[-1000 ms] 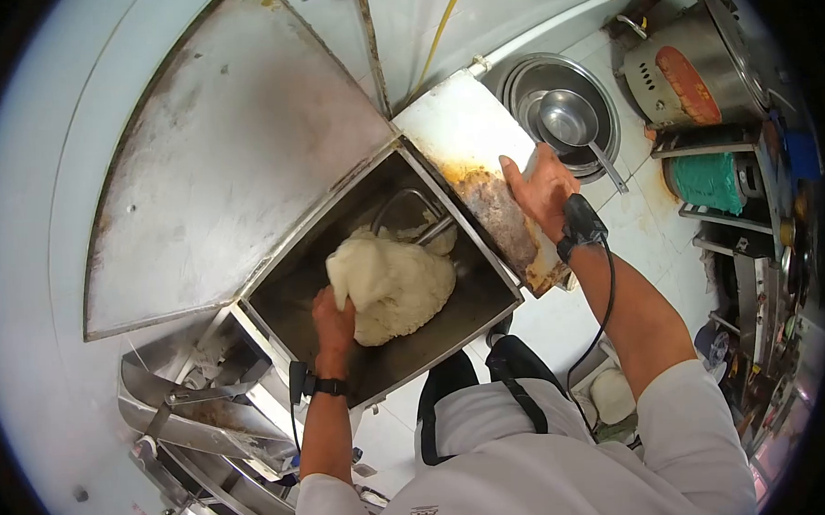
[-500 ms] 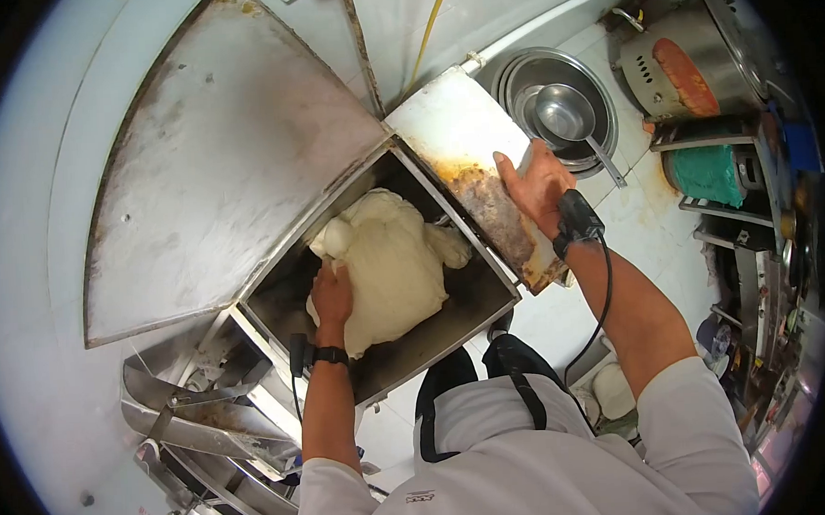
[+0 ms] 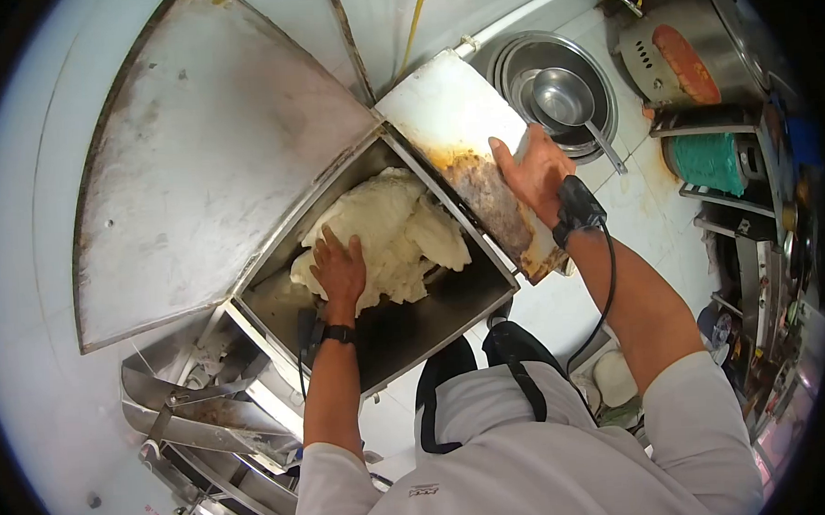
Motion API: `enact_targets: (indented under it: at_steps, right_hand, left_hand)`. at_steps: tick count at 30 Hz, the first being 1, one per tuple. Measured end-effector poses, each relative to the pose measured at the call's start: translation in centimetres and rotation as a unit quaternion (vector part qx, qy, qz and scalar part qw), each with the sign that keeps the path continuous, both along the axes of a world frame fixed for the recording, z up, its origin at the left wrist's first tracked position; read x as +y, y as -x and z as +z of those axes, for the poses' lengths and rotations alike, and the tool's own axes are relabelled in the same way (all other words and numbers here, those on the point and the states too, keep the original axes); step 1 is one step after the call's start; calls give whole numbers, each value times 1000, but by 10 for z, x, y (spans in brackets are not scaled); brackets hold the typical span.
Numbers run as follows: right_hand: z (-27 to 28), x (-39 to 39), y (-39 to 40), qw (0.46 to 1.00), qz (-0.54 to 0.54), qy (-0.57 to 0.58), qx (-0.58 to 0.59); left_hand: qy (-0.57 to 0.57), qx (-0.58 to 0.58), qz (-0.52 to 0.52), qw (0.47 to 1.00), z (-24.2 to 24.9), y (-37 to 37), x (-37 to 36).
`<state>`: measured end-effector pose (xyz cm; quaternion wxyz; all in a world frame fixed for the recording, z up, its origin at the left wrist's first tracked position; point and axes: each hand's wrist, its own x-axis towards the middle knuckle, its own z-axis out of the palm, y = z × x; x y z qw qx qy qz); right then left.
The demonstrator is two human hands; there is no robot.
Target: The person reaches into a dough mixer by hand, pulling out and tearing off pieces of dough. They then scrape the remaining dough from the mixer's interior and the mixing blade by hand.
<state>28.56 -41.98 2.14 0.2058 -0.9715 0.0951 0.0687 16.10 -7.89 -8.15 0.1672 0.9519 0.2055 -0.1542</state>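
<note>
A big pale mass of dough [image 3: 384, 226] lies in a rectangular metal bin [image 3: 407, 341], its lower edge ragged. My left hand [image 3: 341, 272] rests on the dough's near-left side, fingers spread, palm down. To the right, my right hand [image 3: 540, 176] lies on the far edge of a stained white machine top [image 3: 456, 104], thumb apart from the fingers, holding nothing. Each wrist wears a black strap with a small device and cable.
A large metal lid panel [image 3: 215, 156] stands raised left of the bin. Nested metal bowls [image 3: 514, 60] with a ladle [image 3: 562, 96] sit at upper right. Beyond them are a steel pot [image 3: 638, 50] and a shelf rack [image 3: 715, 123]. Metal machine parts [image 3: 189, 401] are at lower left.
The dough has been turned over away from me and now shows a ragged edge. My left hand has gone from gripping its edge to lying spread on it. My right hand stays put.
</note>
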Motion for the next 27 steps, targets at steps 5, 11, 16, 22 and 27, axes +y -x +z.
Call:
enact_targets:
  at_steps: [5,11,16,22,27]
  right_hand:
    - [-2,1,0,1000,-5,26,-18]
    - [7,2,-2,999,-9,0,40]
    - [-8,-1,0,999,9,30,-36]
    - [-12,-1,0,998,3,40,-44]
    - [0,3,1,999,-7,33,-13]
  left_hand:
    - [-21,17,-16,1000,-16,-6,10]
    - [71,-3,40,997,-41,2,47]
    - [160,-25,70,984,-77,16,72]
    - [177,45,44,982,-70,33,62]
    - [-57,-28,-140,988,-32,-5,-31]
